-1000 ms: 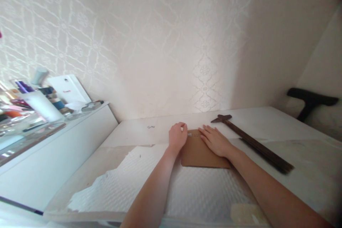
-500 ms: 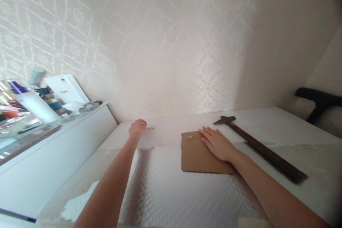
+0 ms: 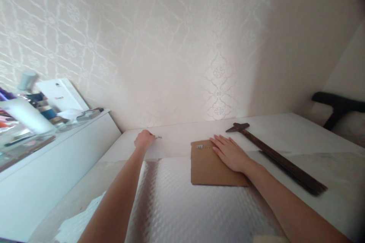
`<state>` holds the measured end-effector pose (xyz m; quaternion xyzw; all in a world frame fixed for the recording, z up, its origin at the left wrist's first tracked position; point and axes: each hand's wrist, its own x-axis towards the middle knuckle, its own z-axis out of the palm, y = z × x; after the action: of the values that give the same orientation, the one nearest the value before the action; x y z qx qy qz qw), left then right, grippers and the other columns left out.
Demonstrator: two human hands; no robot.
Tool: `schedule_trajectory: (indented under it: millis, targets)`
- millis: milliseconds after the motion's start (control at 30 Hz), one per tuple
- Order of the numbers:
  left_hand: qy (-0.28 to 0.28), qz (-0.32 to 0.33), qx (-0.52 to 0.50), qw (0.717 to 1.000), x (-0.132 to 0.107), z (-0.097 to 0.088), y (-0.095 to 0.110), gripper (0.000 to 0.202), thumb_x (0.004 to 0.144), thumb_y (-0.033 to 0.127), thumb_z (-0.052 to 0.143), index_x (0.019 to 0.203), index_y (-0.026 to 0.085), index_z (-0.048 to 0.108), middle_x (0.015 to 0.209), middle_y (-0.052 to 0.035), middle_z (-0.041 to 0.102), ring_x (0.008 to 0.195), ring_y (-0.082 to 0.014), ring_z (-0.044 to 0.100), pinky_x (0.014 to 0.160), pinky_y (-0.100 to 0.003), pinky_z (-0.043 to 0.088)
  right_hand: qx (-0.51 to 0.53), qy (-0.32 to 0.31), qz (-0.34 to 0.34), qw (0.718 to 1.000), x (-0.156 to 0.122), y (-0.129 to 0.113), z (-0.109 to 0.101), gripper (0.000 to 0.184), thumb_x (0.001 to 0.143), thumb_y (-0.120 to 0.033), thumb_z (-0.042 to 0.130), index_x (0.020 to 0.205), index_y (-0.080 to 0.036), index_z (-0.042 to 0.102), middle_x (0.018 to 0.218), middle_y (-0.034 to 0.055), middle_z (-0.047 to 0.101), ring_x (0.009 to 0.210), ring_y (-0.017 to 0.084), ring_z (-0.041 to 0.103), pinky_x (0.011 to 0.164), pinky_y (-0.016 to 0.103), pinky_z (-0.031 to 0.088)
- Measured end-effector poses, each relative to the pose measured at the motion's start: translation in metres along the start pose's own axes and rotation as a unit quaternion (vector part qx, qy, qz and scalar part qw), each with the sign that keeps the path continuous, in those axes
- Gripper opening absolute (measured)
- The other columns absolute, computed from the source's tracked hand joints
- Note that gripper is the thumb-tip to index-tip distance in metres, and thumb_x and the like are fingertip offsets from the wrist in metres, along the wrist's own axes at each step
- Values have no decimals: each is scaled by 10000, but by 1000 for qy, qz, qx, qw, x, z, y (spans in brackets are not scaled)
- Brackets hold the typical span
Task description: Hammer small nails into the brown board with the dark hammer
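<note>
At the tabletop's [image 3: 179,134] far left, the left hand's [image 3: 144,139] fingers bunched beside small bits [image 3: 159,137], grip unclear; seemingly the step was picking one up, calling next for a fine pinch. Rightward, the right hand [image 3: 232,154] lay open on the cardboard [image 3: 209,169].

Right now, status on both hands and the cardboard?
Left fingers beside small bits, contact unclear. Right fingers spread on cardboard. Hammer lies apart, to the right.

The cardboard [image 3: 205,167] looks matt and smooth. Near, the dimpled plastic sheet [image 3: 185,212] shines; right, the hammer handle [image 3: 281,158] looks wooden.
</note>
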<state>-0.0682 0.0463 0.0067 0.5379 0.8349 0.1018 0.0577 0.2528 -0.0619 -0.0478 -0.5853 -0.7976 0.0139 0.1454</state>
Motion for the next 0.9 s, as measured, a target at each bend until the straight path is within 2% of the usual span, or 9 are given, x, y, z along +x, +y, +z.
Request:
schedule_trajectory:
  millis: [133, 233, 367, 433, 533, 633, 733, 900]
  targets:
    - [12, -8, 3, 1000, -2, -1, 0, 241, 730, 329, 530, 899, 201, 643, 1061, -127, 618, 992, -294, 564, 786, -392, 454, 1, -6, 2, 1000, 0, -1, -2, 542, 885, -397, 151, 1316, -155, 372, 1373, 86, 337, 1257, 225, 274, 1024, 446, 208]
    - [59, -1, -15, 998, -7, -2, 5, 246, 757, 333, 495, 909, 199, 635, 1020, -126, 633, 983, -289, 567, 778, -392, 450, 2, -7, 1, 1000, 1, -2, -2, 541, 885, -397, 153, 1317, -154, 371, 1375, 88, 333, 1259, 229, 269, 1024, 449, 203]
    - [133, 80, -111, 982, -34, -4, 34, 230, 766, 345, 488, 876, 202, 631, 942, -69, 661, 930, -234, 588, 770, -334, 447, 7, -7, 3, 1000, 1, -2, -3, 537, 885, -396, 160, 1312, -153, 377, 1371, 94, 340, 1255, 234, 276, 1022, 451, 205]
    - [123, 144, -179, 965, -59, -5, 58, 210, 765, 336, 501, 844, 196, 637, 897, -46, 671, 879, -185, 602, 767, -285, 442, 11, -8, 3, 1000, 2, -2, -3, 537, 885, -396, 161, 1312, -151, 376, 1371, 99, 339, 1254, 237, 280, 1019, 452, 209]
    - [59, 233, -281, 929, -103, -1, 93, 203, 756, 336, 528, 854, 192, 634, 797, -24, 681, 771, -136, 615, 720, -241, 445, 13, -11, -1, 1000, 2, 0, -3, 536, 885, -404, 162, 1310, -157, 377, 1369, 103, 342, 1251, 243, 285, 1013, 461, 216]
    - [11, 304, -351, 886, -134, 9, 116, 209, 762, 335, 525, 831, 178, 643, 784, -24, 681, 720, -115, 610, 696, -224, 450, 12, -5, -4, 1000, 3, 2, -2, 530, 885, -411, 170, 1304, -167, 383, 1364, 108, 350, 1249, 240, 290, 1006, 463, 228]
    - [-10, 316, -361, 877, -143, 22, 121, 180, 733, 301, 560, 791, 168, 667, 796, -28, 683, 724, -111, 603, 709, -219, 451, 15, -7, -8, 1000, 4, 3, -2, 531, 885, -417, 176, 1305, -165, 381, 1364, 111, 348, 1250, 241, 289, 1005, 463, 228]
    - [-22, 294, -340, 893, -130, 32, 107, 174, 716, 266, 575, 815, 170, 680, 814, -28, 686, 733, -115, 604, 718, -225, 455, 15, -14, -9, 1000, 4, 3, -3, 541, 886, -417, 174, 1302, -144, 385, 1361, 121, 352, 1250, 246, 286, 1009, 462, 219]
